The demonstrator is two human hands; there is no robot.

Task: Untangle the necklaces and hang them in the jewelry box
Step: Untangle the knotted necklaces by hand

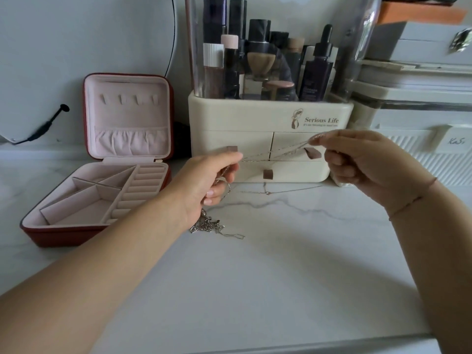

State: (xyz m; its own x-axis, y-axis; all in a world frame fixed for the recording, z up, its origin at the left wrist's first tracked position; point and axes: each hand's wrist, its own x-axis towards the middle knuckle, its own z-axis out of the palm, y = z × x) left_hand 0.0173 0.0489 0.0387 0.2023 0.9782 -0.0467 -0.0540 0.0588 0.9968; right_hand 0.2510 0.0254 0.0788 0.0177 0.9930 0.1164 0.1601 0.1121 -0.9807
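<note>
Thin chains (pixel 268 155) run taut between the two hands, held in the air in front of the cream organizer (pixel 242 118). At least two strands seem to cross there, though they are too fine to count. From the left hand (pixel 209 180) more chain hangs down into a small silver heap (pixel 208 224) on the tabletop (pixel 281 264), its links bunched together. The left grip is closed, with the fingers curled round the chain. The right hand (pixel 362 159) pinches the other end between thumb and fingertips, its remaining fingers curled in.

A further necklace (pixel 270 192) with a small pendant lies stretched out by itself on the tabletop just in front of the organizer, apart from the heap, so it is probably already free. The jewelry box (pixel 58 236) stands open at the left with its lid upright, and the row of hooks (pixel 129 98) in the lid carries nothing.

I judge the task to be at an early stage: perhaps one necklace is separated, the others are tangled, and none is hung. What remains is to tease apart the held strands and the heap, then hang each necklace on a hook.
</note>
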